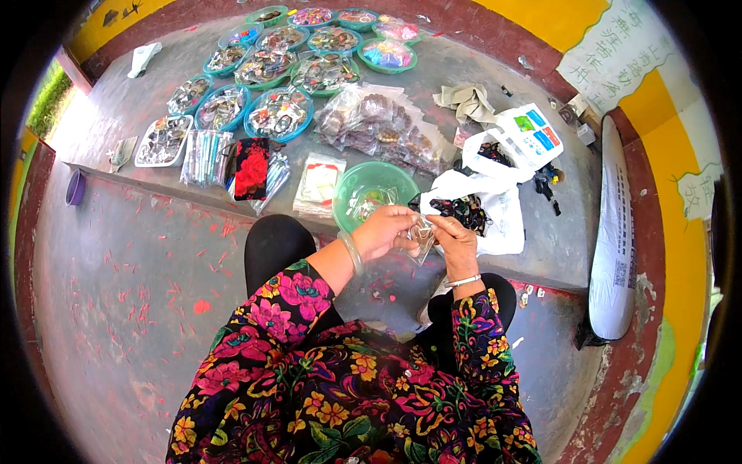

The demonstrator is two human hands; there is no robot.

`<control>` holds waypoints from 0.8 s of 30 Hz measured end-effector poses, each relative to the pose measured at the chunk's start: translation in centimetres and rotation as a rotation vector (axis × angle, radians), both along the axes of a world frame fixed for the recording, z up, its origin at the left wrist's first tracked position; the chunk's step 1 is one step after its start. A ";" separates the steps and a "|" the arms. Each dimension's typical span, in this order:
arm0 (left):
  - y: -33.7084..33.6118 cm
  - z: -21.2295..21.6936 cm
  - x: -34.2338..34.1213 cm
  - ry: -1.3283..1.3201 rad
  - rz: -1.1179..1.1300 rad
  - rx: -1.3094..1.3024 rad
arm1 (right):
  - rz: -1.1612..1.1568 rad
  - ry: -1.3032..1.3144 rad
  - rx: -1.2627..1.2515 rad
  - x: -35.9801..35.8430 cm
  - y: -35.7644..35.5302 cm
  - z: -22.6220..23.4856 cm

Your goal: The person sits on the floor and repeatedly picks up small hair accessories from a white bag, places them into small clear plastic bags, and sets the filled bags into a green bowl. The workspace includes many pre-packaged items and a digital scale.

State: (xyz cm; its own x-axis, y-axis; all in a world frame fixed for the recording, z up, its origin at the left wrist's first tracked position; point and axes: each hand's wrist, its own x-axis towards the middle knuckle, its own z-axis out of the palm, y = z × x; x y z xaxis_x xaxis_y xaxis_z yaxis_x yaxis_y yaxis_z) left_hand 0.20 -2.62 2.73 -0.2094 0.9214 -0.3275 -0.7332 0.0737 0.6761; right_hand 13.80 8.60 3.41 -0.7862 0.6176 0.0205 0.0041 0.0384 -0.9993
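Between my two hands is a small clear plastic bag (421, 238) with something thin and brownish inside, too small to name. My left hand (384, 232), a pale bangle on its wrist, pinches the bag's left side. On the opposite side, the fingers of my right hand (456, 241) close on the bag near its top edge. Just beyond my left hand stands a green plastic bowl (349, 185) with several small clear packets (371, 201) in it. A white plastic bag (506, 232) of dark items lies open beyond my right hand.
Several basins (278, 114) of small packaged goods fill the back of the raised ledge. Bagged bead bracelets (379, 116), a stack of flat packets (318, 182) and a red-and-black floral pouch (251, 166) lie nearer. A long white wrapped roll (612, 240) leans on the right wall.
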 end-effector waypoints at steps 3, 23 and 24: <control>0.0 -0.2 -0.3 -0.026 -0.030 0.029 | 0.045 0.002 0.078 0.1 0.1 0.2; 0.2 -0.7 -0.4 -0.028 -0.061 0.067 | 0.061 0.001 0.581 0.2 0.3 0.4; 0.2 -0.8 -0.4 -0.007 -0.048 0.062 | 0.063 0.001 0.581 0.2 0.3 0.5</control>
State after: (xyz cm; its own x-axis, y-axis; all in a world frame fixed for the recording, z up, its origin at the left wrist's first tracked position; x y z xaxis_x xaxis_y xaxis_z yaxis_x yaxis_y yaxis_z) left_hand -0.16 -2.38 1.93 -0.1625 0.9489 -0.2705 -0.7348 0.0666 0.6750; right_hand 14.04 8.93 3.86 -0.8208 0.4572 0.3424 -0.0167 0.5800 -0.8145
